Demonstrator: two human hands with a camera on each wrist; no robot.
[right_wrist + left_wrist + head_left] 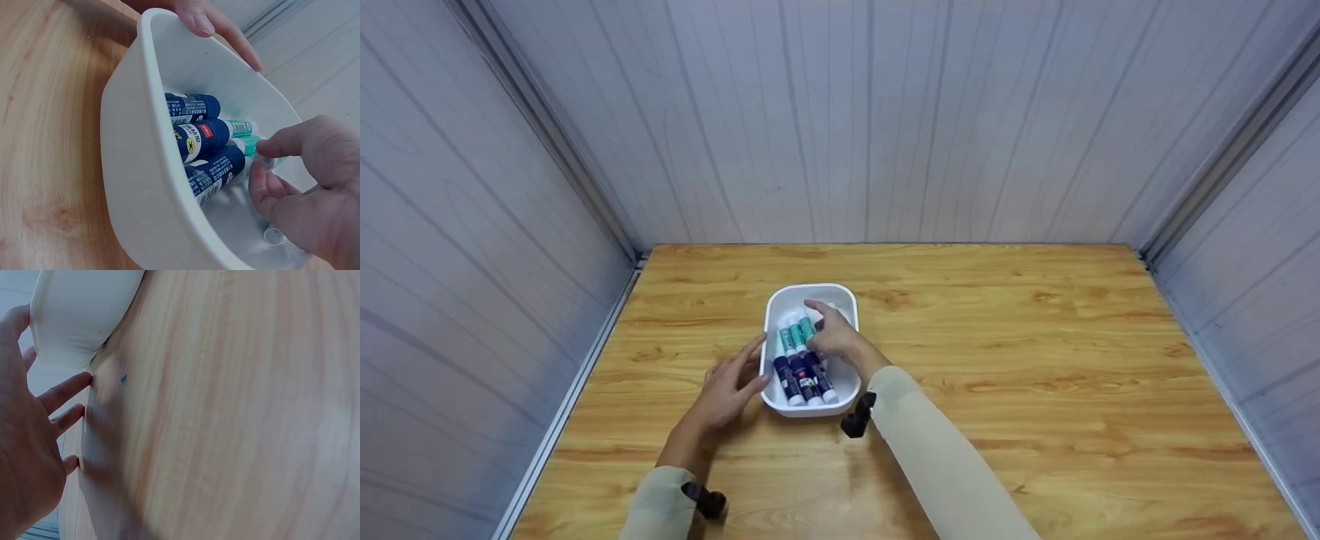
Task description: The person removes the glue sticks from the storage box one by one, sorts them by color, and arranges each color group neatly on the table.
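We steady the white tub (846, 300) on the counter (1035, 360) with our flat, relaxed left hand (727, 390) so our right hand (834, 337) can pinch a glue stick (256, 160) inside.

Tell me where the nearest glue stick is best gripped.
By its teal cap end, pinched from above with the right hand. The sticks lie side by side, touching, in the tub, so the barrels offer the fingers little room; the caps lie nearest that hand.

A white tub (810, 294) holds glue sticks (804, 375) with navy bodies and teal caps; the desk (1035, 360) shows orange-brown wood grain.
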